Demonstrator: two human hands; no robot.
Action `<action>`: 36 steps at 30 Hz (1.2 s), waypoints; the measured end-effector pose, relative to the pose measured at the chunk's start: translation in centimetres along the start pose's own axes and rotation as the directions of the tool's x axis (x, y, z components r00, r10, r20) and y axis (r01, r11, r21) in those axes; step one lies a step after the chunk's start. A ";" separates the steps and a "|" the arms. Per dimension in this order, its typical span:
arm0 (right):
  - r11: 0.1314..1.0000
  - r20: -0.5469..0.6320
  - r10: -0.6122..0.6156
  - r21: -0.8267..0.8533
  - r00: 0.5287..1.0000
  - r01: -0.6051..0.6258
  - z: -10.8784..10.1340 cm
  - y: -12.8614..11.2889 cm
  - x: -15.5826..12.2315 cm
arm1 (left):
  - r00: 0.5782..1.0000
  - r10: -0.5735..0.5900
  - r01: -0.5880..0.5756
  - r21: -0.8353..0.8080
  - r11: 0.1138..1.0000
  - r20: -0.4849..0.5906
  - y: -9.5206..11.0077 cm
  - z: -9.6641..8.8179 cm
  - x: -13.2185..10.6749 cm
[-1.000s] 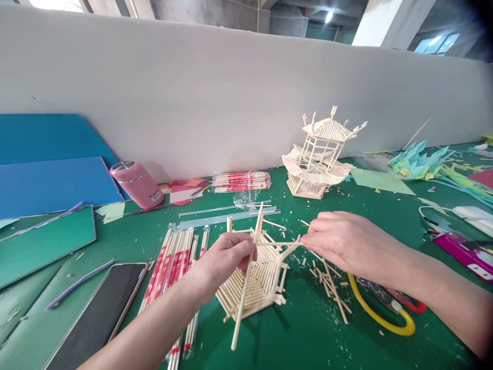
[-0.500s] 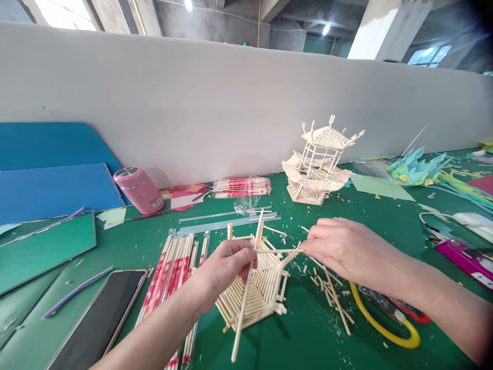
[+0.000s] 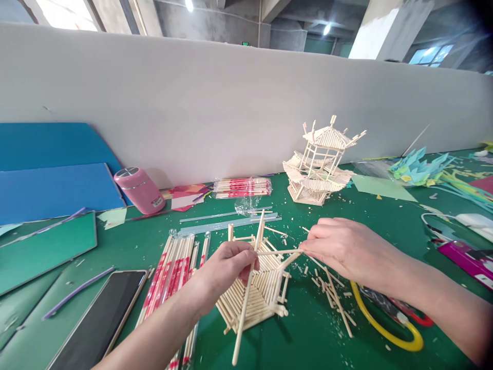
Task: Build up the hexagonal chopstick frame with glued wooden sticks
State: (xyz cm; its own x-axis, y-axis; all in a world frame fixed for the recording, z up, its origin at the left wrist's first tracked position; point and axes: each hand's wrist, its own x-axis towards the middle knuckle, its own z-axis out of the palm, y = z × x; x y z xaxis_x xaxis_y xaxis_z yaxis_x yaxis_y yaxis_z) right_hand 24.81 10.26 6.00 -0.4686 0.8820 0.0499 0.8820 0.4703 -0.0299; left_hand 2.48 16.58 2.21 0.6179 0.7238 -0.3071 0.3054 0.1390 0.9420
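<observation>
Pinching a long stick (image 3: pixel 242 324) in your left hand (image 3: pixel 233 259) and one end of a thin crosspiece (image 3: pixel 279 252) in your right hand (image 3: pixel 339 246), you work over a hexagonal stick frame (image 3: pixel 265 287) just below your left. Uneven pressure could skew the crosspiece; your right hand covers its tip, and whether it is fixed to the long stick is unclear.

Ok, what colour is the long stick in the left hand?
The long stick is pale cream; the head view shows it best.
</observation>
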 end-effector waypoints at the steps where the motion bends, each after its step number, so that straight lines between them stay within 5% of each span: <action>1: 1.000 -0.002 0.000 0.001 1.000 0.000 0.0 0.0 0.0 | 1.000 -0.011 0.011 -0.015 1.000 -0.012 -0.1 0.0 0.0; 21: 1.000 -0.011 0.012 0.018 1.000 -0.012 0.4 0.4 0.3 | 0.999 -0.018 0.031 -0.293 0.956 0.048 -0.5 0.1 0.2; 36: 1.000 0.000 0.017 0.022 1.000 -0.017 0.3 0.4 0.2 | 0.999 0.003 0.007 -0.252 0.968 0.042 -0.9 -0.1 0.5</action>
State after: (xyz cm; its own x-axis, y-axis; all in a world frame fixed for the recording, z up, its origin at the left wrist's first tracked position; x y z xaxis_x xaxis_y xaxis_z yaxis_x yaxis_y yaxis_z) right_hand 25.02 10.60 5.69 -0.4536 0.8898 0.0495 0.8885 0.4559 -0.0523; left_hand 2.45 16.89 1.23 0.6485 0.6954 -0.3095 0.1178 0.3100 0.9434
